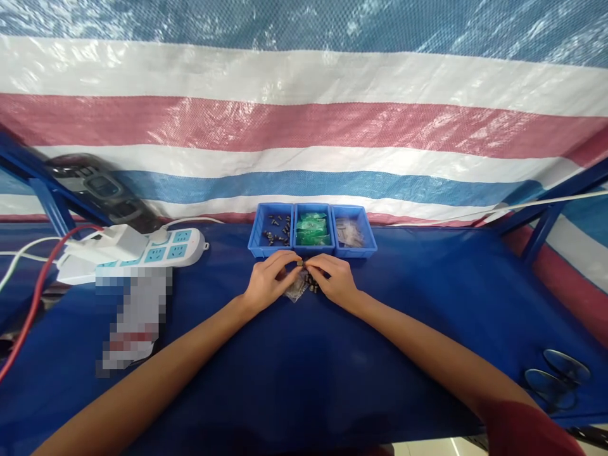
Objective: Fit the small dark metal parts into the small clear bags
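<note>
My left hand (273,278) and my right hand (334,277) meet in front of the blue bins, fingertips pinched together. Between the left thumb and forefinger is a small brass-coloured metal piece (300,263), its kind too small to tell. The right fingertips close at its right side; what they grip is hidden. Under the hands lie a small clear plastic bag (297,288) and several dark screws (312,284). Just behind, the left bin (256,244) has loose screws (278,237), the middle one green packets (312,228), the right one clear plastic bags (349,232).
A white power strip (192,253) with plugs and cables stands at the left, near a dark packaged item (102,190). A blurred-out object (137,316) lies before it. Glasses (555,380) rest at the right front. A striped sheet (304,126) hangs behind the blue table (285,386).
</note>
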Action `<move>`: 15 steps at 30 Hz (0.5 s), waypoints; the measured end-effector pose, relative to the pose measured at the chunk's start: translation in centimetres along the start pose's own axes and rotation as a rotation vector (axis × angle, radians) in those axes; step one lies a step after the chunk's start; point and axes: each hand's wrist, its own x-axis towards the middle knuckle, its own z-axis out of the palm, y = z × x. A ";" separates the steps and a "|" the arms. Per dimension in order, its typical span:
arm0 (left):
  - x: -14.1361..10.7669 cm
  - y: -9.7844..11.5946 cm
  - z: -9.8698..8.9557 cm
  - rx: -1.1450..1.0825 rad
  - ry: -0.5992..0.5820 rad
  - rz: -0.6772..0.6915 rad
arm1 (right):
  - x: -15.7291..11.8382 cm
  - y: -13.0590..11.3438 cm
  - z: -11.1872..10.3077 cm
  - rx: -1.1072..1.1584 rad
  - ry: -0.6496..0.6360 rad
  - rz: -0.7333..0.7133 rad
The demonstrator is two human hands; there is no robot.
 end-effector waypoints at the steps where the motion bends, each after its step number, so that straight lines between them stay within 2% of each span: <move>1: 0.0 0.1 -0.1 0.006 0.005 -0.015 | 0.0 -0.1 0.0 0.007 -0.001 0.006; 5: 0.1 0.3 -0.2 0.026 0.027 -0.044 | 0.1 -0.3 -0.2 0.012 0.008 0.048; 10: -0.1 -0.2 0.1 -0.006 0.022 0.006 | -0.1 -0.2 -0.3 0.001 0.017 0.062; 15: -0.8 -1.1 0.3 -0.041 0.006 -0.067 | -0.2 -0.1 0.0 0.026 -0.020 0.033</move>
